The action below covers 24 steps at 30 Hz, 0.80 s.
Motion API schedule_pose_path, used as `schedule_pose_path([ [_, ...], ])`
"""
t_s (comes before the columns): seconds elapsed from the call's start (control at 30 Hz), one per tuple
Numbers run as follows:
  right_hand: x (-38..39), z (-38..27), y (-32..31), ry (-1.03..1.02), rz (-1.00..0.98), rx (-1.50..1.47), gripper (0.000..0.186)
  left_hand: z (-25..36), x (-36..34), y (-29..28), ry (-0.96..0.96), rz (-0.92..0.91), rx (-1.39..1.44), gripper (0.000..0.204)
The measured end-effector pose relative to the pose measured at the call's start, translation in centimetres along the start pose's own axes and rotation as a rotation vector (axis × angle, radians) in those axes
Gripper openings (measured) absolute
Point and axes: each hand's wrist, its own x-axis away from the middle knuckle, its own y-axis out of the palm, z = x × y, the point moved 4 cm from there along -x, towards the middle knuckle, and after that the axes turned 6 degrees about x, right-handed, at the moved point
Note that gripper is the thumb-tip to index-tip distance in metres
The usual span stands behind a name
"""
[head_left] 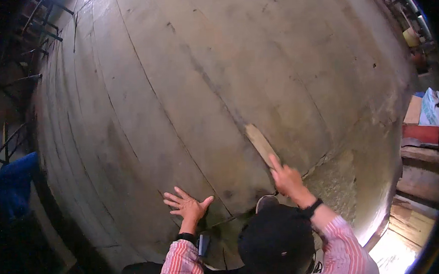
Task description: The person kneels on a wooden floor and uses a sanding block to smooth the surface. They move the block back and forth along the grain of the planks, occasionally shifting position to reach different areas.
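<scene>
Now the wooden float [261,144] lies slanted on the grey plaster wall [187,89], gripped at its lower end by the right hand [287,179]. Left hand [186,205] presses flat on the wall, fingers spread, holding nothing. At far right, pale packages [424,109] sit above a red box [420,134].

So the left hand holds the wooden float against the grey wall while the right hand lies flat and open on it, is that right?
Not quite: the hands are swapped. The head view shows the right hand holding the wooden float against the grey wall, while the left hand lies flat and open on it.
</scene>
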Motion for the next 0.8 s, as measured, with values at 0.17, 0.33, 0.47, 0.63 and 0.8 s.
schedule_pose_path([
  [0.17,-1.6,-1.2,-0.1,-0.011,0.059,-0.062,0.061,-0.1,-0.4,0.1,-0.015,-0.027,-0.048,0.145],
  [0.33,-19.8,-7.0,-4.0,-0.201,0.181,-0.201,0.059,0.0,-0.2,0.1,-0.006,-0.018,-0.061,0.145],
  [0.47,-25.1,-9.0,-5.9,-0.217,0.104,-0.111,0.058,-0.1,-0.2,0.2,-0.015,-0.032,-0.041,0.144],
  [0.63,-23.2,-9.6,-5.9,-0.157,0.131,-0.26,0.061,0.1,0.0,-0.1,-0.014,-0.028,0.011,0.144],
  [0.8,-15.5,-6.5,-3.8,-0.102,0.023,-0.142,0.062,0.2,0.1,-0.2,-0.026,-0.021,-0.01,0.144],
])
